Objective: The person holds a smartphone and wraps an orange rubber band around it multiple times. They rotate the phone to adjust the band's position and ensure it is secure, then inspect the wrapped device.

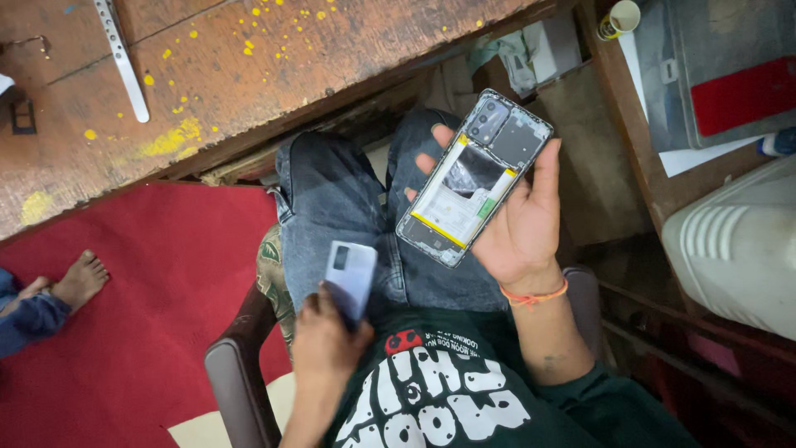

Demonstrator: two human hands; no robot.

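My right hand (518,228) is palm up over my lap and holds an opened phone (471,178) with its back removed. The camera module, the battery and a white inner plate are exposed. My thumb rests along the phone's right edge and my fingertips curl round its left edge. My left hand (325,340) is lower, by my left thigh, and grips a pale blue-grey phone back cover (350,278) by its bottom end. The cover stands upright, with its camera cut-out at the top. The two hands are apart.
I sit in a brown chair (240,373) in blue jeans. A worn wooden table (249,75) with yellow paint spots carries a white metal strip (124,62). There is red carpet (141,315) on the left with another person's bare foot (81,278). A white ribbed box (738,249) stands at right.
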